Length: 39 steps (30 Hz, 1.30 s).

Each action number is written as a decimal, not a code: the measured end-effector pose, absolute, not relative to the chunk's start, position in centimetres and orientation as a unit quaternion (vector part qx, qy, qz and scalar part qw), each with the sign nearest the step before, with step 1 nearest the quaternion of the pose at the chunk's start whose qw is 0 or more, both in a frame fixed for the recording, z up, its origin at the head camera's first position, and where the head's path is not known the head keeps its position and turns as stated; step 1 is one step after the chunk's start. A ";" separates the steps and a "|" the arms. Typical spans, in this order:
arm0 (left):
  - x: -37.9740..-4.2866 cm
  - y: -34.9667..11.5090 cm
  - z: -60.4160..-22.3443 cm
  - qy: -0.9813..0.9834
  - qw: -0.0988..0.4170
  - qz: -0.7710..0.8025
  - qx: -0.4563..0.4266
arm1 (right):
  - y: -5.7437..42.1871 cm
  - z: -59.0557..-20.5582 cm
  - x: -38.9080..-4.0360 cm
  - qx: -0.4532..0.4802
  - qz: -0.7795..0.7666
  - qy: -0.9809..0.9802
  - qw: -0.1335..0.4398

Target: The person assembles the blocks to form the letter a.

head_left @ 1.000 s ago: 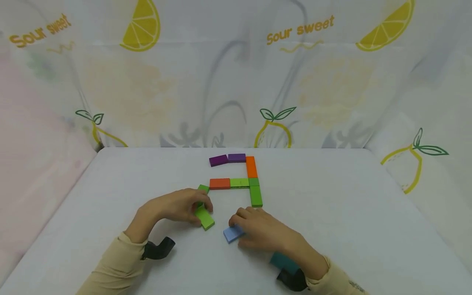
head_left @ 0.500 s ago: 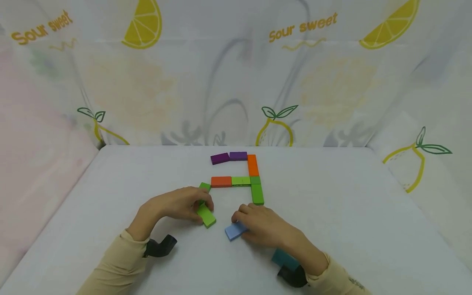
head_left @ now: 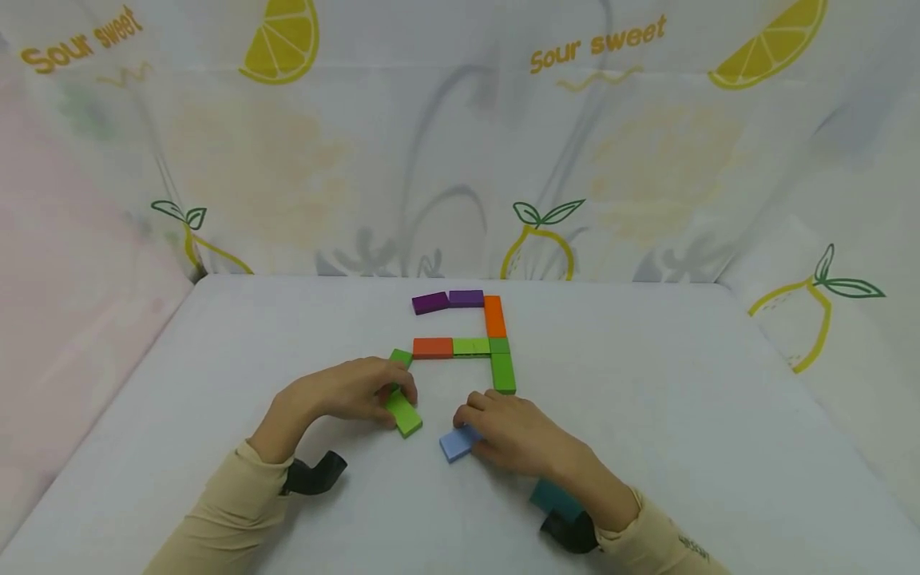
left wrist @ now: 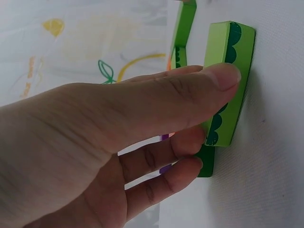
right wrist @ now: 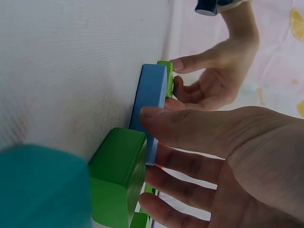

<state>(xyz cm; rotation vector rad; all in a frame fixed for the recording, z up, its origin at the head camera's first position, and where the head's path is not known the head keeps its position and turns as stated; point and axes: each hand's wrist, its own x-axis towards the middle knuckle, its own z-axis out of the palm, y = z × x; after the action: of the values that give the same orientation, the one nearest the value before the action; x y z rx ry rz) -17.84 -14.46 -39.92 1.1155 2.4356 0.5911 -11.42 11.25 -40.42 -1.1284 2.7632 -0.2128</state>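
Observation:
My left hand [head_left: 359,389] pinches a lime-green block [head_left: 405,414] low on the table; in the left wrist view, the thumb lies across its side, over a scalloped dark-green pattern. Just beyond it, partly covered by the fingers, a green block [head_left: 401,357] reaches toward the red-orange block [head_left: 433,348]. To the right, my right hand [head_left: 513,431] has thumb and fingers on either side of a light-blue block [right wrist: 151,95], whose left end [head_left: 458,444] points toward the lime-green one. A dark-green block [right wrist: 116,175] stands close by in the right wrist view; the hand hides it from the head view.
Blocks form a connected figure: two purple ones [head_left: 465,299] at the far end, an orange one [head_left: 494,317], a lime-green one [head_left: 470,346] and a green one [head_left: 503,373]. A teal block [head_left: 555,499] lies under my right forearm. Patterned cloth [head_left: 402,160] walls the back.
The head view has tilted slightly downward, so everything sits higher in it. My right hand has edged slightly away from me at the blue block; my left hand keeps its hold, nearly still.

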 end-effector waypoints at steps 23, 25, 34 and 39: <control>-17.9 -14.4 -39.9 0.871 0.204 0.199 0.399 | 11.5 -40.5 -11.8 -0.374 -0.087 0.919 0.091; -18.0 -14.4 -39.8 0.873 0.203 0.198 0.397 | 11.4 -40.4 -11.8 -0.372 -0.086 0.920 0.089; -17.9 -14.4 -39.6 0.872 0.202 0.198 0.399 | 11.4 -40.2 -12.1 -0.374 -0.083 0.919 0.088; -18.0 -14.3 -39.5 0.872 0.204 0.197 0.398 | 11.5 -40.2 -12.2 -0.369 -0.084 0.922 0.082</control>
<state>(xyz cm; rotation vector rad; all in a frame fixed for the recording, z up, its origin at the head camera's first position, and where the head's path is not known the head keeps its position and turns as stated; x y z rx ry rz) -17.97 -14.31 -39.51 1.1112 2.4327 0.5491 -12.24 11.55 -40.23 -1.1018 2.7535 -0.2524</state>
